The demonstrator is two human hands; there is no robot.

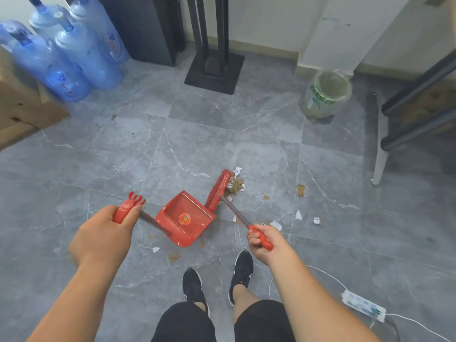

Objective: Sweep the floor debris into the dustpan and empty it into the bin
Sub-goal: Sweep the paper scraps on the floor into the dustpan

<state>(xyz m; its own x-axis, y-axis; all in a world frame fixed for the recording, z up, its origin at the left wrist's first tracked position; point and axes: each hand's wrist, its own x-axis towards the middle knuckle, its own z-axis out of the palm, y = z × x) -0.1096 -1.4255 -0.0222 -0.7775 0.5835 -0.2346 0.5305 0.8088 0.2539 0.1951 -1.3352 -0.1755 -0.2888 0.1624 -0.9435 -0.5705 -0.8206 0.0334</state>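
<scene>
My left hand (106, 230) grips the red handle of a long-handled red dustpan (186, 218), which rests on the grey tiled floor in front of my feet. My right hand (265, 240) grips the red handle of a red broom (218, 190). The broom head stands just right of the pan's open mouth, against a small pile of brown and white debris (235, 185). More scraps (299, 214) lie scattered to the right and a few (174, 256) near the pan's back. The bin (325, 95), lined with a clear bag, stands at the far right by the wall.
Several blue water jugs (66, 58) stand far left beside a wooden box (17, 107). A black stand base (214, 70) sits at the far wall. Chair or table legs (380, 149) are on the right. A white power strip (364, 306) and cord lie near my right foot.
</scene>
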